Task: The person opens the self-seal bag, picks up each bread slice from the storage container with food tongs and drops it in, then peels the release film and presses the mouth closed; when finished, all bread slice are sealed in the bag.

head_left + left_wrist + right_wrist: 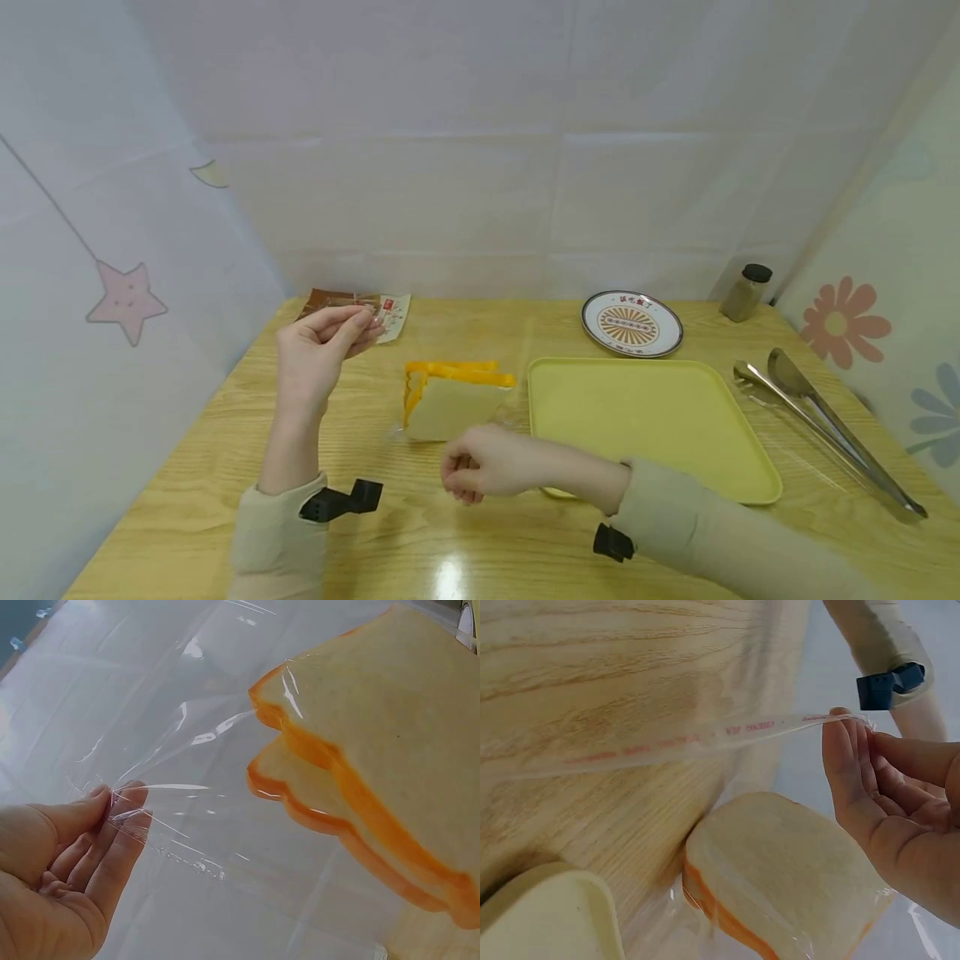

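Observation:
Two slices of bread (pixel 457 410) with orange crusts stand near the table's middle inside a clear plastic bag (pixel 199 739). My left hand (pixel 318 350), raised to the left, pinches an edge of the bag between thumb and fingers. In front of the bread, my right hand (pixel 491 462) pinches another part of the bag, where a strip with red printing (pixel 746 731) runs taut from the fingertips. Both bread slices (pixel 375 720) lean together in the left wrist view. In the head view the film is nearly invisible, and its outline cannot be followed.
A yellow tray (pixel 637 417) lies right of the bread, with a patterned plate (pixel 632 323) behind it. Metal tongs (pixel 832 433) rest at the far right. A black-capped jar (pixel 746 293) stands at the back right; a brown-and-white packet (pixel 397 312) lies behind my left hand.

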`<state>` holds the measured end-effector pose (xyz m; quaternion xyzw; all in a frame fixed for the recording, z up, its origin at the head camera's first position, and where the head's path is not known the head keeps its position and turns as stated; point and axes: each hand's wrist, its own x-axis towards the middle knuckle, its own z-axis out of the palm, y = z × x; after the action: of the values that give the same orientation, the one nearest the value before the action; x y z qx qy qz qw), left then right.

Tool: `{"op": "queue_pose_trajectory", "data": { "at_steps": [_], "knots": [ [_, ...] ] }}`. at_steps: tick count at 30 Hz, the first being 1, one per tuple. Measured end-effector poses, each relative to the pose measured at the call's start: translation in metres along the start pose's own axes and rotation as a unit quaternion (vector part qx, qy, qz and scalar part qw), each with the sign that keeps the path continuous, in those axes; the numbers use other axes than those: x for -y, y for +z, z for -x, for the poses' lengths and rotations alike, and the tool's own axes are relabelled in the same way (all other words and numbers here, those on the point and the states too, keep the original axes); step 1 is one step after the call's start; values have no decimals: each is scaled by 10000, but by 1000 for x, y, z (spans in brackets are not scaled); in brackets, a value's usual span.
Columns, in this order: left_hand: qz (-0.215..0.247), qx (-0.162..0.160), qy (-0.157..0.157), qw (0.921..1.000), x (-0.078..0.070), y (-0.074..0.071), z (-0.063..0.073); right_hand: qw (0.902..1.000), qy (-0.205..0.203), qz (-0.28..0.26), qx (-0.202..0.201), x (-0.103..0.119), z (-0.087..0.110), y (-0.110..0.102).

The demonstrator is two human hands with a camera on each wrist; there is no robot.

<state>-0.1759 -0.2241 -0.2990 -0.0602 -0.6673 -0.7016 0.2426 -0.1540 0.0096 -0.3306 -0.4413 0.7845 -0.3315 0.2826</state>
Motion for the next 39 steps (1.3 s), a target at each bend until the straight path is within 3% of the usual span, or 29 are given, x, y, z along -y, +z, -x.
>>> {"op": "queue_pose_trajectory", "data": {
  "at_steps": [5, 9, 14, 26, 33, 39],
  "knots": [
    [41, 65, -6, 10000, 0, -1, 0, 9995, 52, 261, 147, -1, -24, 10],
    [-6, 89, -12, 10000, 0, -1, -1, 9988, 114, 422, 198, 2, -31, 12],
    [2, 101, -34, 9999, -1, -1, -1, 9970, 251, 691, 226, 8, -32, 10],
    [-22, 131, -57, 9999, -2, -1, -1, 9822, 125, 1870, 78, 15, -26, 7],
    [-88, 163, -55, 9998, -2, -1, -1, 9769, 116, 2089, -446, 25, -15, -12],
    [-130, 172, -31, 9998, -2, -2, -1, 9788, -87, 1552, -1332, 38, 7, -43]
  ]
}}
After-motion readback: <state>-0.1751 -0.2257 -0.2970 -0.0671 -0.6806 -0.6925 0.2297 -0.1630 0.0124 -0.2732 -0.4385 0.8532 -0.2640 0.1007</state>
